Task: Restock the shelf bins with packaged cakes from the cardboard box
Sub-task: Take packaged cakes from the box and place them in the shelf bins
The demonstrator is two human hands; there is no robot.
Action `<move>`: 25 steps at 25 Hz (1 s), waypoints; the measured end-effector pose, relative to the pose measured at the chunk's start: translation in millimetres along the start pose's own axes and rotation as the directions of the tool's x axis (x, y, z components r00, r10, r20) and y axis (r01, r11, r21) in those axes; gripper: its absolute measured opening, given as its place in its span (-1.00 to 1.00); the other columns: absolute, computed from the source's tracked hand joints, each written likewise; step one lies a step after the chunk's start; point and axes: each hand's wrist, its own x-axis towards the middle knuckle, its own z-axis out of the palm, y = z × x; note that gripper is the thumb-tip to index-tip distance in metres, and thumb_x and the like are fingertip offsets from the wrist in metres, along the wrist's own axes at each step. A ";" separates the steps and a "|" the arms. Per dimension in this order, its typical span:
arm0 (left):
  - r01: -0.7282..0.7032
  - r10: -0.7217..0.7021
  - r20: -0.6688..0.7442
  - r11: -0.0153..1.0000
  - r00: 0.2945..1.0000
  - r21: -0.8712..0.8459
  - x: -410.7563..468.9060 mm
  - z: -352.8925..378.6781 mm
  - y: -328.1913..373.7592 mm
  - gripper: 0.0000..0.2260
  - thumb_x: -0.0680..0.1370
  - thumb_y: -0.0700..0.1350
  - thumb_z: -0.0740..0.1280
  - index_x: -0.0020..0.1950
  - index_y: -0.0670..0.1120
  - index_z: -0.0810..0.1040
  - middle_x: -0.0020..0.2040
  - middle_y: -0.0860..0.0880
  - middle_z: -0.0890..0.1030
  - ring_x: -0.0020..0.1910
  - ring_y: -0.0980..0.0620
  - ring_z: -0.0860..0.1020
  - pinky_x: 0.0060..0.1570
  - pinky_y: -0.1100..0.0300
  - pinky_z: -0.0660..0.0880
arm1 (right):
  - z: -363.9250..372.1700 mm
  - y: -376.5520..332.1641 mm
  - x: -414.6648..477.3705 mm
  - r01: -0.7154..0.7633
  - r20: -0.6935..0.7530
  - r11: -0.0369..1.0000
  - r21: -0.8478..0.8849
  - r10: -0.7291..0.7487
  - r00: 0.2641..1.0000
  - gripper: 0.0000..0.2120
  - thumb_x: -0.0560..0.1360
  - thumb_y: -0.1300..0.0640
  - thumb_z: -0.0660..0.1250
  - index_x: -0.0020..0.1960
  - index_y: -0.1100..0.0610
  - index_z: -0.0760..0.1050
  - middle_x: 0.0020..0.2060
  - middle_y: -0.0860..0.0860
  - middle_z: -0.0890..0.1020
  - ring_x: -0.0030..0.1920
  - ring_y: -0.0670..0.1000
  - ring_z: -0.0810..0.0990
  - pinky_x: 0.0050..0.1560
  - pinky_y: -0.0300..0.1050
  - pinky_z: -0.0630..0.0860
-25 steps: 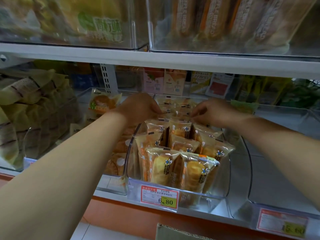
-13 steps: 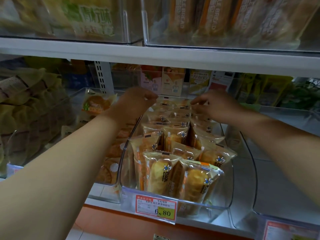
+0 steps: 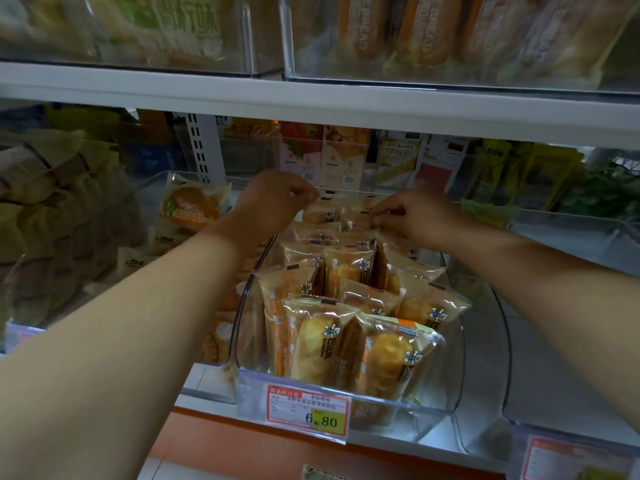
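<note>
Left hand (image 3: 273, 202) and right hand (image 3: 420, 218), fingers curled, pinch the top edges of the rearmost packaged cakes (image 3: 341, 216) in a clear shelf bin (image 3: 433, 408). More packets (image 3: 318, 344) stand upright in rows just below the fingertips, toward the front.

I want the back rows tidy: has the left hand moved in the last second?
Yes: the left hand has reached farther back along the clear bin, away from its price tag.

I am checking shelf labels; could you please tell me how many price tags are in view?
2: the 6.80 tag on the centre bin, and another tag cut off at lower right. A blurred third may sit far left.
</note>
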 end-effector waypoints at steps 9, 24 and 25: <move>-0.228 0.094 0.385 0.920 0.918 0.318 -113.5 -18.6 38.2 -0.48 0.64 0.23 -0.07 0.59 0.15 -0.02 0.58 0.19 -0.11 0.56 0.14 -0.12 0.55 -0.06 -0.10 | -31.9 -49.9 -113.6 0.069 0.435 0.960 -0.272 0.059 0.898 -0.35 0.52 -0.38 -0.17 0.55 -0.22 -0.13 0.56 -0.17 -0.13 0.55 -0.05 -0.21 0.52 0.16 -0.22; -0.041 0.024 0.661 0.999 0.750 0.010 -351.3 132.9 132.0 -0.64 0.57 0.06 0.29 0.37 0.08 0.49 0.28 0.02 0.54 0.26 0.02 0.51 0.23 0.17 0.43 | 38.7 44.9 -398.7 -0.463 0.573 0.883 -0.080 0.421 0.703 -0.73 0.58 0.12 0.26 0.26 -0.02 0.50 0.22 -0.07 0.58 0.22 -0.03 0.55 0.12 -0.28 0.38; 0.003 -0.058 0.706 0.997 0.705 0.079 -362.2 150.8 125.4 -0.59 0.57 0.07 0.30 0.41 0.08 0.44 0.32 -0.03 0.51 0.29 -0.03 0.49 0.25 0.14 0.42 | 53.2 54.6 -412.7 -0.504 0.614 0.854 -0.131 0.469 0.635 -0.66 0.58 0.11 0.24 0.35 0.01 0.44 0.29 -0.02 0.53 0.27 0.00 0.51 0.13 -0.28 0.37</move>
